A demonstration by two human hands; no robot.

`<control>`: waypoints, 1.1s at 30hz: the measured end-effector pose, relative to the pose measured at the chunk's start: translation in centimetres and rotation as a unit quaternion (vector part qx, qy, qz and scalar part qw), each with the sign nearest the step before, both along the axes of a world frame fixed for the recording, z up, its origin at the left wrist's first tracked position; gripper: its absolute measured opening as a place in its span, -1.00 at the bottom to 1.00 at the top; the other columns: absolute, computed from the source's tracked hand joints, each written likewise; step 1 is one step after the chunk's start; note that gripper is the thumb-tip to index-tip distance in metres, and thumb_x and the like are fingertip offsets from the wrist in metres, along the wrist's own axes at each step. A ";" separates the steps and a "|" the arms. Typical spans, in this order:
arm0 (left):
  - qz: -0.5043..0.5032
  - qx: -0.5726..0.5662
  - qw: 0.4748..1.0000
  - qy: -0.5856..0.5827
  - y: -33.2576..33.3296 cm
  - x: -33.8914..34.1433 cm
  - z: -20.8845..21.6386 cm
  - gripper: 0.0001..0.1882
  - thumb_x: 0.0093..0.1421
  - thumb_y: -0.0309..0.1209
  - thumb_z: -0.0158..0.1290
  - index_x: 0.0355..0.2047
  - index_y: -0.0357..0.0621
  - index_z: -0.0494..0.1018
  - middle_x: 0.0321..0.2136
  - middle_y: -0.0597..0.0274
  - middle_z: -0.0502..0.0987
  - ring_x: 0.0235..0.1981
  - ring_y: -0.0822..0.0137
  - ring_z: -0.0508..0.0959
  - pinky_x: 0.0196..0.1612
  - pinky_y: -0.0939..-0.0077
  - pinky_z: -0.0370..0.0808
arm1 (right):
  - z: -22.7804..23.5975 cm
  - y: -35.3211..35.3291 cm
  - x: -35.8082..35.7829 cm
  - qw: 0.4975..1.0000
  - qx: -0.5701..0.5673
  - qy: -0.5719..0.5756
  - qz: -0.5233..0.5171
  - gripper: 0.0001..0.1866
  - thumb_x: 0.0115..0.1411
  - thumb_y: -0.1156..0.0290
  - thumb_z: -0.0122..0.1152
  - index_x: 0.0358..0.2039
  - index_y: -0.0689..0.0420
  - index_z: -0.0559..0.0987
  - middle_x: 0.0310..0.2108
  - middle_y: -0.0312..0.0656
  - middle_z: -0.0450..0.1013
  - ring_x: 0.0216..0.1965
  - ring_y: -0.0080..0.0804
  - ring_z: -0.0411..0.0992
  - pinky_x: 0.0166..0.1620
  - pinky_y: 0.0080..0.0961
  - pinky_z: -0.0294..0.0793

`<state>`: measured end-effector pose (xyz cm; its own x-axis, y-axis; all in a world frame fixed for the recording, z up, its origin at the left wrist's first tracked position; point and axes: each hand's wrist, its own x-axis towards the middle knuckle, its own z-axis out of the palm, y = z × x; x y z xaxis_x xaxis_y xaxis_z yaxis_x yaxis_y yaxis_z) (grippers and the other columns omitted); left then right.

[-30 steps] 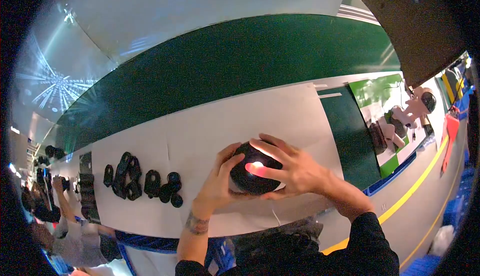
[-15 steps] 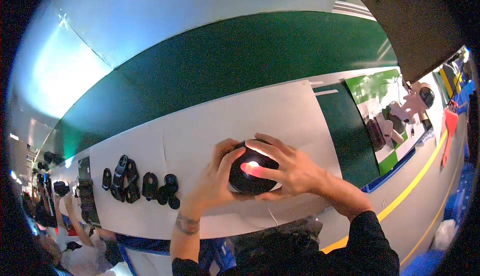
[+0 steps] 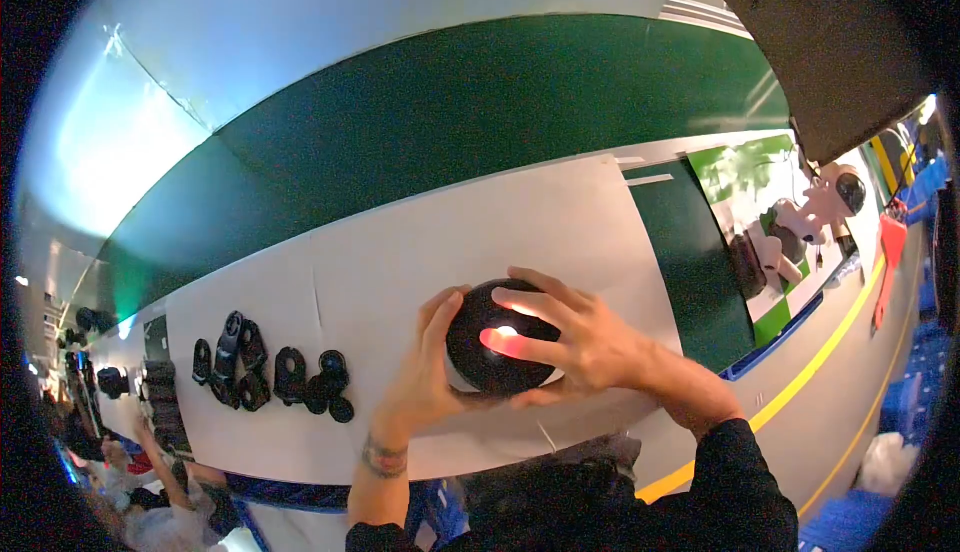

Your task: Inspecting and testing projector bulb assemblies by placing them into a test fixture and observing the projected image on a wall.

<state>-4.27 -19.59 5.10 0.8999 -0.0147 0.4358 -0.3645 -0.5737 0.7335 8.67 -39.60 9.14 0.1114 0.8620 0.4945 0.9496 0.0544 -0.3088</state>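
A round black device (image 3: 474,344) with a bright light glowing at its middle is between my two hands over the white work surface (image 3: 390,252). My left hand (image 3: 422,364) wraps its left side, the fingers curled along the rim. On the other side my right hand (image 3: 590,344) grips the rim with fingers and thumb. One finger of it reaches over the light and glows red. Below the device a thin white cable (image 3: 545,435) shows on the surface. To the left lie several black moulded parts (image 3: 240,364) in a loose row.
A green strip (image 3: 480,92) runs behind the white surface. On the right stand white devices (image 3: 825,195) on a green and white mat (image 3: 735,177), with a red tool (image 3: 890,262) farther right. Another person's arm (image 3: 158,452) reaches in at the lower left.
My left hand's fingers have slid back toward the device's left rim, uncovering more of its black face. My right hand stays on it. The view has shifted slightly.
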 end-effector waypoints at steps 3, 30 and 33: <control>0.004 0.012 1.000 -0.013 -0.1 0.0 0.5 0.29 -0.31 -0.23 0.53 0.33 -0.16 -0.08 0.20 -0.21 0.18 0.19 -0.23 0.28 0.19 -0.01 0.39 | 0.0 0.1 0.1 1.000 -0.001 -0.005 0.002 -0.31 -0.08 -0.10 0.45 0.07 -0.15 0.50 0.17 -0.02 0.26 0.14 0.21 0.33 0.05 -0.04 0.55; -0.007 -0.068 0.997 0.048 0.7 -0.4 -0.4 0.36 -0.32 -0.13 0.54 0.36 -0.18 -0.11 0.20 -0.13 0.26 0.21 -0.07 0.34 0.25 0.06 0.30 | 0.6 -0.4 -0.3 0.992 -0.043 0.119 -0.026 -0.12 0.02 -0.17 0.34 0.22 0.11 0.33 0.19 0.17 0.23 0.12 0.17 0.34 0.13 -0.05 0.44; -0.036 -0.184 0.979 0.080 0.1 0.5 -0.5 0.29 -0.28 -0.10 0.53 0.34 -0.14 -0.05 0.09 -0.06 0.41 0.14 0.05 0.43 0.21 0.17 0.34 | 0.2 -0.6 0.2 0.969 -0.057 0.224 -0.083 0.03 0.06 -0.10 0.35 0.34 0.27 0.10 0.07 0.19 0.38 0.04 0.14 0.42 0.11 -0.11 0.38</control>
<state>-3.77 -19.46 4.64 0.9596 0.0513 0.2767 -0.2575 -0.2363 0.9369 8.83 -40.18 9.33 0.4349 0.8601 0.2666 0.7112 -0.1464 -0.6876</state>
